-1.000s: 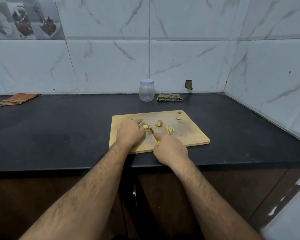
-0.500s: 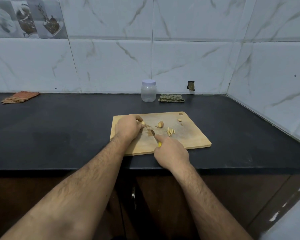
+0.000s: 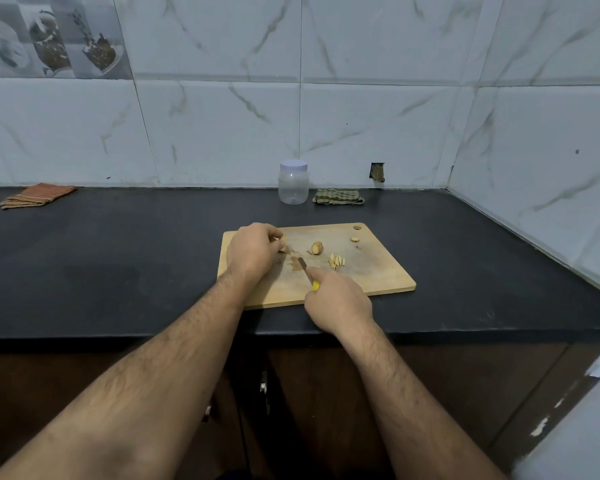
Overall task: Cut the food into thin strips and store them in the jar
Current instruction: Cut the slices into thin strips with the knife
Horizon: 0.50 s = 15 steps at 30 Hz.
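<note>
Your left hand (image 3: 253, 252) pinches a pale ginger-like food piece (image 3: 283, 243) on the light wooden cutting board (image 3: 378, 271); your right hand (image 3: 338, 299) curls around the yellow-handled knife (image 3: 307, 271). Keep fingertips tucked and slice thinly. The lidded clear plastic jar (image 3: 293, 183) waits behind the board on the black counter (image 3: 118, 254)

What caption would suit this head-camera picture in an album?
Left hand holds a food piece on the cutting board while the right hand grips a knife; jar waits behind.
</note>
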Tool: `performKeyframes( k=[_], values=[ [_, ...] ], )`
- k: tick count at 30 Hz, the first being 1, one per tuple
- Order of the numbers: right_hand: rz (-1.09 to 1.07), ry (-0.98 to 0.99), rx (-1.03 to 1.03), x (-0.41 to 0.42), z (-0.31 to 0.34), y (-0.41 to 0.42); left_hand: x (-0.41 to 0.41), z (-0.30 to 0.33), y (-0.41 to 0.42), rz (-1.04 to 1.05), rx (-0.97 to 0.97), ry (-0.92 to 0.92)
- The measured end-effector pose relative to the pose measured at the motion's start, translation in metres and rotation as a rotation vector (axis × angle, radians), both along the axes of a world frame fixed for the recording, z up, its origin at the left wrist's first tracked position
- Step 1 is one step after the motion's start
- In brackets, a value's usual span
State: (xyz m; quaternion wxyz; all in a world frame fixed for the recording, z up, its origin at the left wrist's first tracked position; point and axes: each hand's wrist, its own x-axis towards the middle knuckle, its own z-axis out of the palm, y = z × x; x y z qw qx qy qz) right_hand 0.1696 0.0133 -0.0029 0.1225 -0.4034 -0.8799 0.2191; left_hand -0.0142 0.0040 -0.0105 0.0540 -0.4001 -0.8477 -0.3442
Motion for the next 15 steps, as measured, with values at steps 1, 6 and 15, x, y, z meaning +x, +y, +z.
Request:
performKeyframes(
  k=[1, 6, 15],
  values=[
    [-0.004, 0.007, -0.018, 0.001, 0.001, 0.001, 0.002, 0.004, 0.000, -0.020, -0.011, -0.070],
    [-0.034, 0.062, -0.069, 0.005, 0.004, 0.004, 0.011, 0.011, 0.002, -0.095, -0.190, -0.249],
    [-0.006, 0.002, -0.072, 0.006, 0.009, 0.003, 0.014, 0.022, -0.002, -0.108, -0.225, -0.468]
  ],
)
